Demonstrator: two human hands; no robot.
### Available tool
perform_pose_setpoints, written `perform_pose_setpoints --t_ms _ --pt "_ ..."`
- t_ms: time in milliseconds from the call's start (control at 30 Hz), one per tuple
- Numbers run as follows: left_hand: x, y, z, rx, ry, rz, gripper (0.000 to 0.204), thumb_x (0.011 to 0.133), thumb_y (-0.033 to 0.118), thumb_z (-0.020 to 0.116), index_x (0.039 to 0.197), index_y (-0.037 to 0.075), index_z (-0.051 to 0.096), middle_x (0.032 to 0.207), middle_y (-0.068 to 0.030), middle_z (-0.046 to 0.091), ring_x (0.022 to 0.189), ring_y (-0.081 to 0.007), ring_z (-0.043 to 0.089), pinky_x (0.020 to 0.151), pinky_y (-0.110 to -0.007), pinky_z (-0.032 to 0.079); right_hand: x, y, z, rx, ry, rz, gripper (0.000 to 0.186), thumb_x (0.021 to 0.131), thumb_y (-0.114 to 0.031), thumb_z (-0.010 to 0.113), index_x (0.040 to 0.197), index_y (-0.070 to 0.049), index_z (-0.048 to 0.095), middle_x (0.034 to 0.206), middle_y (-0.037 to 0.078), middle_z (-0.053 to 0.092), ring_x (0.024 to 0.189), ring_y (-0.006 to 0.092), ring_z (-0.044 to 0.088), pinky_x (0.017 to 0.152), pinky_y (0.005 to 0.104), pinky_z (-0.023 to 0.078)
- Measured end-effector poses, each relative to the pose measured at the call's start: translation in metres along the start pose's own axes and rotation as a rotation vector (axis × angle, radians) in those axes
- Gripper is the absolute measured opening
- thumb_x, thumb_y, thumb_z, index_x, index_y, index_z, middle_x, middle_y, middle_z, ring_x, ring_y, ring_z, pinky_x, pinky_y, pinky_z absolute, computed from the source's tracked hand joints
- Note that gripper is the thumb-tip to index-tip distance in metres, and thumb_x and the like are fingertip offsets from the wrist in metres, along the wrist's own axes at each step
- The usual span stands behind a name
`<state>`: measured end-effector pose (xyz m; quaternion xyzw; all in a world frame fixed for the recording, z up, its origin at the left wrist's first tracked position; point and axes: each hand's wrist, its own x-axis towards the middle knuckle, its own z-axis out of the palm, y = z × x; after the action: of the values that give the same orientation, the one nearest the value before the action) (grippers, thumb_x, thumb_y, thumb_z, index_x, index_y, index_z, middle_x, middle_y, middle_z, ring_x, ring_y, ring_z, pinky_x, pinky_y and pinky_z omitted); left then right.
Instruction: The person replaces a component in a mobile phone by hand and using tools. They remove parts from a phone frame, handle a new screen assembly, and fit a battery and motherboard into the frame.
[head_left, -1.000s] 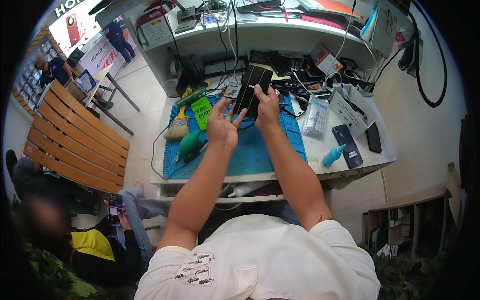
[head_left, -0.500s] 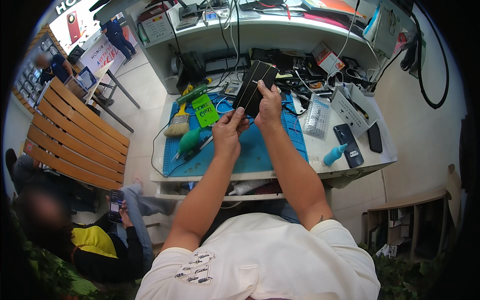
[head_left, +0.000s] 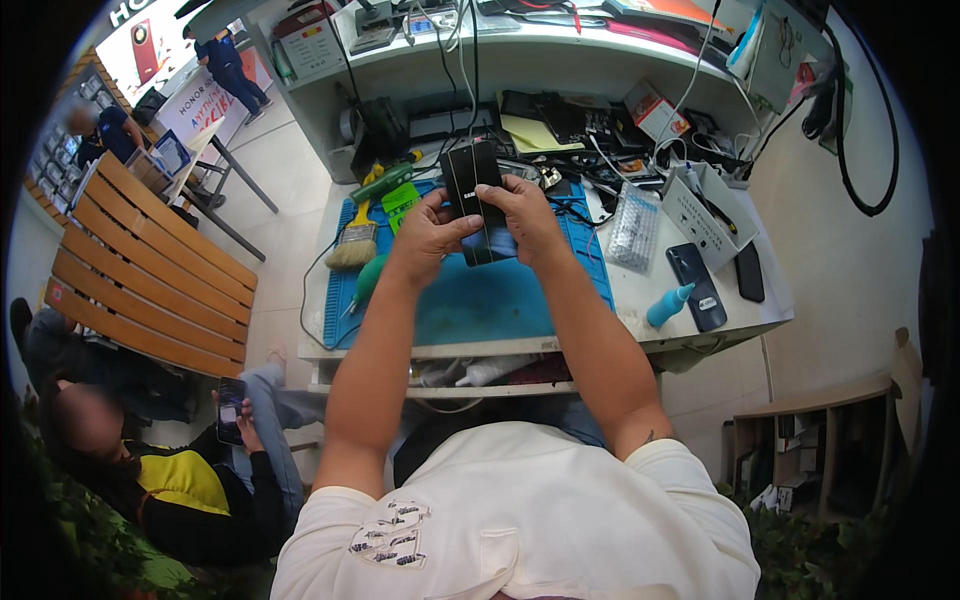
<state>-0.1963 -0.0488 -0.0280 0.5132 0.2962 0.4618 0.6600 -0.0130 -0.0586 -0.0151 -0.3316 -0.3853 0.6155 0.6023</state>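
Observation:
My two hands hold a black smartphone (head_left: 470,165) above the blue work mat. Thin pale vertical lines run down its dark screen, and small light lettering shows near the middle. My left hand (head_left: 425,238) grips its left edge, with the thumb lying across the lower face. On the other side, my right hand (head_left: 524,215) is closed round the right edge with its thumb on the screen. The fingers behind the phone are hidden. Left of my left hand are a bright green card (head_left: 400,203), a wide brush (head_left: 355,240) and a green air blower (head_left: 368,280), partly covered by my forearm.
The blue mat (head_left: 480,315) covers the desk's middle. At right are bubble wrap (head_left: 634,230), a white box (head_left: 708,220), another phone (head_left: 697,290) and a blue bottle (head_left: 670,305). Cables and parts crowd the back. Below, a drawer (head_left: 490,390) stands open. A seated person (head_left: 200,490) holds a phone.
The smartphone has come nearer to me and a little left, turning from a slant to almost straight. My left hand has shifted left along with it. A pale yellow sheet now shows behind.

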Motion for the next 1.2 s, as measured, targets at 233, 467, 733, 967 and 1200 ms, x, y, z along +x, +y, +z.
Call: perform_pose_setpoints --t_ms 233,467,733,967,1200 --pt "-0.015 0.004 -0.006 -0.230 -0.078 -0.031 0.057 0.089 0.000 0.078 0.141 0.001 0.054 0.119 -0.0147 0.072 0.103 -0.0232 0.075 0.082 -0.038 0.066 -0.008 -0.006 -0.020 0.448 -0.302 0.254 0.021 0.092 -0.011 0.064 0.108 0.002 0.068 0.099 0.011 0.073 0.086 0.0193 0.072 0.082 0.0334 0.060" --pt "-0.027 -0.019 -0.016 -0.434 -0.138 0.045 0.055 0.093 0.001 0.073 0.144 0.004 0.051 0.124 -0.0140 0.071 0.110 -0.0254 0.074 0.096 -0.040 0.063 -0.038 -0.003 -0.011 0.206 -0.367 0.218 0.034 0.090 -0.010 0.079 0.120 0.002 0.066 0.104 0.010 0.074 0.092 0.0197 0.074 0.088 0.0374 0.060" --pt "-0.024 -0.018 -0.019 -0.494 -0.121 0.096 0.048 0.094 -0.002 0.071 0.139 0.003 0.054 0.119 -0.0110 0.071 0.105 -0.0230 0.074 0.094 -0.039 0.063 -0.054 0.016 -0.008 0.212 -0.299 0.244 0.030 0.091 -0.009 0.080 0.116 0.001 0.067 0.100 0.009 0.075 0.089 0.0187 0.073 0.076 0.0335 0.057" --pt "-0.026 -0.014 -0.014 -0.349 -0.049 0.086 0.049 0.094 -0.003 0.071 0.139 0.002 0.053 0.121 -0.0137 0.071 0.106 -0.0236 0.074 0.094 -0.038 0.064 -0.056 0.020 -0.018 0.198 -0.228 0.282 0.023 0.093 -0.007 0.076 0.112 -0.001 0.067 0.098 0.008 0.074 0.082 0.0153 0.071 0.065 0.0304 0.053" --pt "-0.020 -0.019 -0.013 -0.356 -0.002 0.038 0.046 0.093 -0.004 0.072 0.136 -0.001 0.054 0.117 -0.0159 0.073 0.102 -0.0227 0.076 0.084 -0.033 0.067 -0.056 0.023 -0.021 0.188 -0.116 0.318 0.025 0.095 -0.006 0.073 0.118 -0.003 0.065 0.098 0.005 0.074 0.076 0.0093 0.067 0.057 0.0236 0.049"
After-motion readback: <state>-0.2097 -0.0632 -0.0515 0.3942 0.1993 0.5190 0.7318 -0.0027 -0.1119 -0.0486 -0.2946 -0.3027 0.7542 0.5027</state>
